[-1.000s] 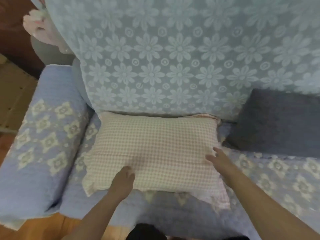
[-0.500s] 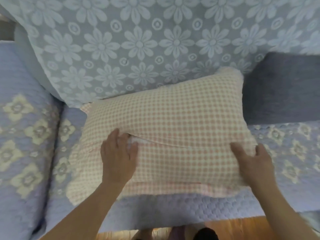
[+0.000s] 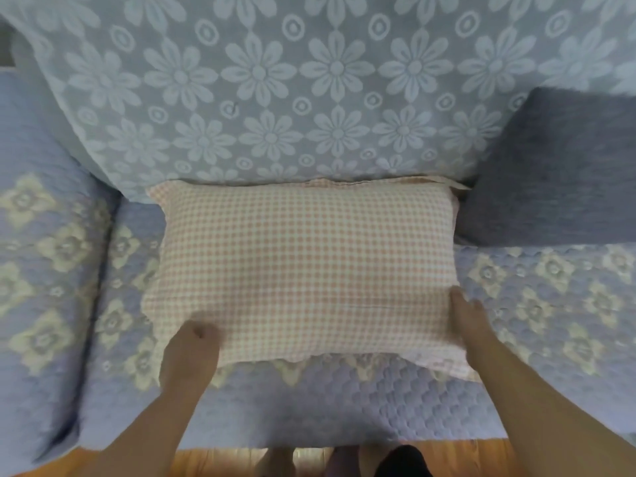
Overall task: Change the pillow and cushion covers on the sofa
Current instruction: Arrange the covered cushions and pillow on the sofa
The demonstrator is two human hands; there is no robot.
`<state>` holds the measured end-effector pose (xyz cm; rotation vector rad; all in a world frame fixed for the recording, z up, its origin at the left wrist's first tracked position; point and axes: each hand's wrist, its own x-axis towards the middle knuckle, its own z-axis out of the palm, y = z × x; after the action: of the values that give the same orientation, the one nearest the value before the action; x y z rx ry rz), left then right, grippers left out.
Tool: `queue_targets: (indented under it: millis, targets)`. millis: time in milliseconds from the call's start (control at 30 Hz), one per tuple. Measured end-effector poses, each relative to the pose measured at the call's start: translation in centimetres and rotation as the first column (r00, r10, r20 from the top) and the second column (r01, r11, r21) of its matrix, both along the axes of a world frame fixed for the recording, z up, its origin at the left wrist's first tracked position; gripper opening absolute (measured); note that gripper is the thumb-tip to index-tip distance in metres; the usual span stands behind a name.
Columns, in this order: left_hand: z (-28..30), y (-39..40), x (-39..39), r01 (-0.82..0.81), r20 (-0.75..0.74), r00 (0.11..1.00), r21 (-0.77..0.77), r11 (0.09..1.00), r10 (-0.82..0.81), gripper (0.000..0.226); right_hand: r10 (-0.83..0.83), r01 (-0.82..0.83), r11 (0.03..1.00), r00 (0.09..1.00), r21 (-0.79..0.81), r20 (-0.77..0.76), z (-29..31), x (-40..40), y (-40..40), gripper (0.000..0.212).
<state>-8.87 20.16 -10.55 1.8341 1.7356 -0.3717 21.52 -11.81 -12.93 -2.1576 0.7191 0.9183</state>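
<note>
**2 hands on the checked pillow, sofa all around**

The sofa point(image 3: 430, 401) fills the view: a quilted lilac seat cover with cream flowers runs under and beyond both sets of fingers, and a pale blue throw point(image 3: 261, 98) with white daisies hangs over the backrest, well past the fingertips. The padded armrest point(image 3: 41, 270) lies out beyond the left hand's outer side. A dark grey cushion point(image 3: 550, 173) leans against the backrest beyond the right hand's fingers, its near corner just beside the pillow's far right corner.

The pink-and-white checked pillow point(image 3: 306, 263) lies flat on the seat between the 2 hands, its far edge against the throw.

The left hand point(image 3: 191, 356) grips the pillow's near left edge; the thumb lies on top of the fabric, and the other fingers curl under the edge, out of sight. The right hand point(image 3: 469, 321) grips the near right corner with fingers together along the side; their tips are hidden by the fabric. A strip of wooden floor point(image 3: 220, 459) shows nearer than both wrists.
</note>
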Motion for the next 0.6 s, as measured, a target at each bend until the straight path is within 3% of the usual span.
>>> queue_targets:
  millis: [33,67,100,133,167,200,233,267,333,400,467,500,567,600]
  targets:
    - [-0.1,-0.5,-0.2,-0.366,-0.007,0.929,-0.185,0.912,0.371,0.037,-0.149,0.159,0.983,0.983,0.091,-0.109,-0.4,-0.9,-0.5,0.076]
    - [-0.4,-0.9,-0.5,-0.609,0.001,0.752,-0.384,0.694,0.66,0.048,-0.237,0.272,0.947,0.95,0.171,-0.204,-0.6,-2.2,-0.9,0.074]
    - [-1.1,-1.1,-0.9,-0.69,0.035,0.533,-0.56,0.458,0.845,0.056,-0.27,0.329,0.917,0.928,0.227,-0.256,-0.6,-3.3,-1.2,0.072]
    - [-1.7,-1.3,-1.1,-0.667,0.092,0.312,-0.687,0.287,0.946,0.057,-0.287,0.357,0.894,0.92,0.272,-0.267,-0.5,-4.1,-1.3,0.07]
    - [-2.2,-1.2,-1.1,-0.617,0.168,0.125,-0.759,0.209,0.978,0.053,-0.31,0.377,0.878,0.917,0.295,-0.249,-0.2,-4.8,-1.2,0.067]
    - [-1.8,-1.4,-0.7,-0.594,0.254,0.018,-0.776,0.215,0.967,0.048,-0.35,0.401,0.853,0.915,0.334,-0.203,0.2,-5.0,-0.9,0.063]
    - [-0.8,-1.7,-0.2,-0.593,0.361,-0.006,-0.752,0.287,0.933,0.044,-0.374,0.383,0.86,0.923,0.336,-0.096,1.3,-5.1,-0.3,0.06]
    - [0.5,-1.9,0.3,-0.625,0.49,0.037,-0.669,0.403,0.871,0.038,-0.365,0.338,0.899,0.93,0.277,0.05,2.8,-5.1,0.3,0.061]
    - [4.7,-0.9,1.3,-0.707,0.723,0.215,-0.348,0.615,0.657,0.019,-0.28,0.261,0.96,0.888,0.102,0.364,7.4,-4.5,1.3,0.057]
    - [11.4,2.1,2.3,-0.705,0.855,0.313,-0.083,0.704,0.414,0.012,-0.289,0.254,0.957,0.78,0.141,0.555,13.3,-3.4,2.3,0.038]
    - [17.2,6.1,3.6,-0.686,0.876,0.363,0.019,0.728,0.319,0.034,-0.395,0.266,0.918,0.672,0.294,0.626,18.2,-1.5,3.7,0.025]
    - [19.6,7.8,4.8,-0.671,0.89,0.348,0.018,0.741,0.293,0.035,-0.432,0.241,0.898,0.64,0.367,0.636,19.9,-0.2,4.5,0.025]
    - [22.8,9.4,8.1,-0.553,0.929,0.292,-0.032,0.833,0.23,0.022,-0.417,0.177,0.897,0.646,0.406,0.639,21.8,2.5,6.8,0.035]
    - [23.4,9.3,9.7,-0.403,0.923,0.349,-0.005,0.915,0.159,0.017,-0.373,0.146,0.911,0.688,0.385,0.622,21.6,3.8,7.8,0.045]
